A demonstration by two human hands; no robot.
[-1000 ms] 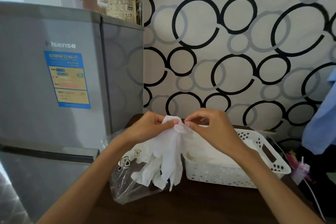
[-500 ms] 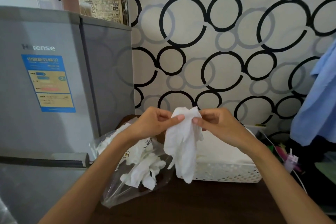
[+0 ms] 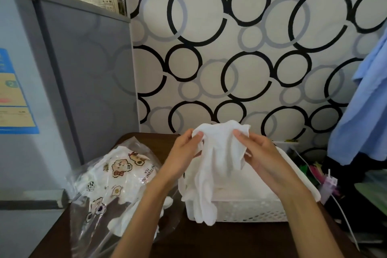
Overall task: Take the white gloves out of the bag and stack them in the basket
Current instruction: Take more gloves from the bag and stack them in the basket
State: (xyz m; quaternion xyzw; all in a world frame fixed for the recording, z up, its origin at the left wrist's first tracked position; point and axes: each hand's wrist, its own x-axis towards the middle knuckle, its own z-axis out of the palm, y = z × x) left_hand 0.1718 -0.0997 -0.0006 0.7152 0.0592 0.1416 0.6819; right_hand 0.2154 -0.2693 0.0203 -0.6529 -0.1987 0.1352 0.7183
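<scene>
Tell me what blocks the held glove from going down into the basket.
Nothing visible does. The glove hangs from both hands over the white basket, its fingertips draped over the basket's near-left corner.

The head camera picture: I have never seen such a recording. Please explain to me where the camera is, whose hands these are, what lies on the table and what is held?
The camera sits on a person's head and looks forward and down, so the two bare arms reaching in from below belong to that person. No robot is here.

The left hand and the right hand each pinch the top edge of a white glove, which hangs down between them, over the near edge of a white basket.

The basket stands on a dark table. Left of it lies a clear plastic bag printed with cartoon bears; more white gloves are inside.

Behind stand a grey fridge and a wall with a circle pattern.
</scene>
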